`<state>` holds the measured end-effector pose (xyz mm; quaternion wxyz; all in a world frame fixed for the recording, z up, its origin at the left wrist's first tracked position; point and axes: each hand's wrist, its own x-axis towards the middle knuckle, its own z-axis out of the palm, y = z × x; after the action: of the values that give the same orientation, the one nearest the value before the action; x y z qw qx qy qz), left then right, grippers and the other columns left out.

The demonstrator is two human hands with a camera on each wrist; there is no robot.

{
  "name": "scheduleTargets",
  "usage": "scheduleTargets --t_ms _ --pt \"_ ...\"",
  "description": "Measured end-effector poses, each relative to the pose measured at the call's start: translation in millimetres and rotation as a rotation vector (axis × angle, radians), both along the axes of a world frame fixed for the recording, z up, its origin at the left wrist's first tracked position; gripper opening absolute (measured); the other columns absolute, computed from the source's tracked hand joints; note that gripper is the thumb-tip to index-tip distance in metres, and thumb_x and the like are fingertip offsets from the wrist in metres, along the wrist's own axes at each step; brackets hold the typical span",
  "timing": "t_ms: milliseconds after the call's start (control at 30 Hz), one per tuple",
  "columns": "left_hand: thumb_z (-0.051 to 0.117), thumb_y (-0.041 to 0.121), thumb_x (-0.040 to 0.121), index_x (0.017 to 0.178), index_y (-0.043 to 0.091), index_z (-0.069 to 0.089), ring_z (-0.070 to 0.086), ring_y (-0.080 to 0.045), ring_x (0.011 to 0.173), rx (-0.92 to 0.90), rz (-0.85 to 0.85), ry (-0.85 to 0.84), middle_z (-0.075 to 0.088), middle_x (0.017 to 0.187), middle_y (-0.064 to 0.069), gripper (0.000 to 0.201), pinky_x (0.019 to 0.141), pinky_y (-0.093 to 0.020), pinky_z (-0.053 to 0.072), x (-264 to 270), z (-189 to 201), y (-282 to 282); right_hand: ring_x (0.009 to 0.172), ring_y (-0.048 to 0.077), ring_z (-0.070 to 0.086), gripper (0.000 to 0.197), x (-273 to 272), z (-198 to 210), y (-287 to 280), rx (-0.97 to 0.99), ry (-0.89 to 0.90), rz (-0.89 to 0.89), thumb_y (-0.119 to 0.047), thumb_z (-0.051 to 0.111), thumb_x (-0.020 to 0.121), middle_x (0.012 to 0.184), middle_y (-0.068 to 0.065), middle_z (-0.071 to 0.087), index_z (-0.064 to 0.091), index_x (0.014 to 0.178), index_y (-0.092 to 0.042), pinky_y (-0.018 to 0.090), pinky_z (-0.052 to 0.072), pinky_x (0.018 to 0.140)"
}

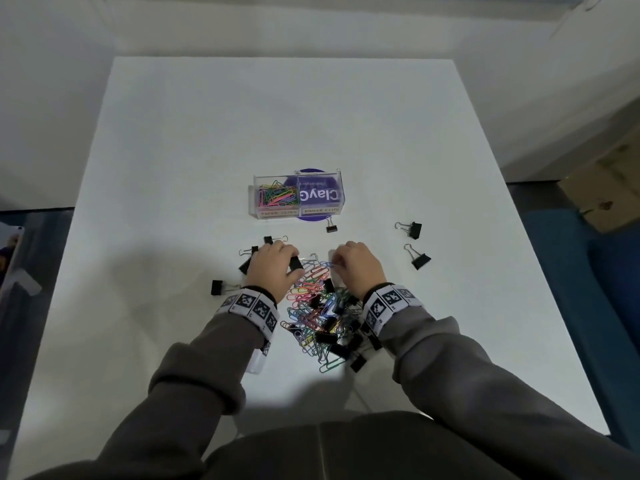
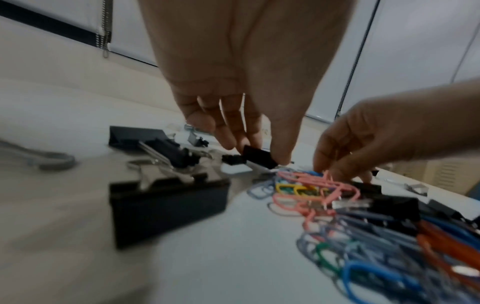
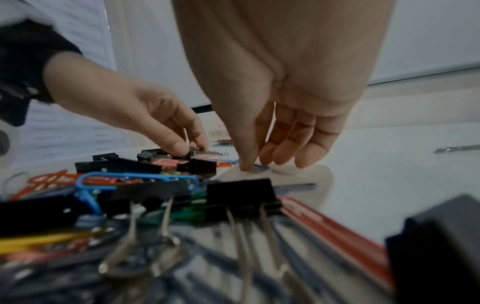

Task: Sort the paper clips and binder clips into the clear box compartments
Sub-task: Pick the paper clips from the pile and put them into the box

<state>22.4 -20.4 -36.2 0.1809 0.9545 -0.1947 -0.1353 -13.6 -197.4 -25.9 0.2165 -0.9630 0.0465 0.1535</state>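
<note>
The clear box (image 1: 254,199) stands mid-table on a purple disc. Its left compartment holds coloured paper clips (image 1: 277,195); the right one, labelled for binder clips, looks empty. A mixed pile of paper clips and black binder clips (image 1: 322,317) lies between my wrists. At the pile's far edge, my left hand (image 1: 290,262) pinches a black binder clip (image 2: 259,159) between thumb and fingers. My right hand (image 1: 335,264) pinches a blue paper clip (image 3: 260,167) low on the table with thumb and forefinger.
Loose black binder clips lie around: one (image 1: 331,227) before the box, two at the right (image 1: 412,229) (image 1: 419,259), several at the left, such as one (image 1: 217,287). The white table (image 1: 173,150) has bare room behind and left of the box.
</note>
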Motion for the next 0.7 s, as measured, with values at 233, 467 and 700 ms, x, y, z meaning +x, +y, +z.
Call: scheduleTargets --t_ms 233,467,700 --pt "0.058 0.034 0.086 0.120 0.014 0.055 0.046 -0.030 0.110 0.023 0.127 -0.078 0.056 0.120 -0.009 0.040 0.092 -0.041 0.036 13.7 7.1 31.0 0.098 0.032 0.056 0.011 0.7 4.2 -4.8 0.097 0.035 -0.056 -0.002 0.052 0.083 0.098 0.015 0.065 0.061 0.088 -0.007 0.036 0.046 0.078" --pt "0.058 0.039 0.084 0.115 0.023 0.058 0.044 -0.022 0.111 0.095 -0.132 -0.015 0.057 0.115 0.002 0.034 0.092 -0.036 0.029 -13.9 5.5 23.0 0.117 0.028 0.045 0.041 20.7 10.5 15.1 0.014 0.010 0.186 0.001 0.044 0.090 0.120 0.010 0.058 0.056 0.124 -0.018 0.040 0.045 0.091" --pt "0.055 0.029 0.089 0.121 0.024 0.052 0.048 -0.019 0.113 0.112 -0.127 -0.002 0.053 0.120 0.002 0.033 0.093 -0.033 0.027 -23.1 0.1 13.5 0.124 0.026 0.037 0.041 13.9 11.4 16.2 -0.034 0.081 0.388 0.000 0.050 0.086 0.134 0.007 0.044 0.059 0.121 -0.018 0.040 0.046 0.094"
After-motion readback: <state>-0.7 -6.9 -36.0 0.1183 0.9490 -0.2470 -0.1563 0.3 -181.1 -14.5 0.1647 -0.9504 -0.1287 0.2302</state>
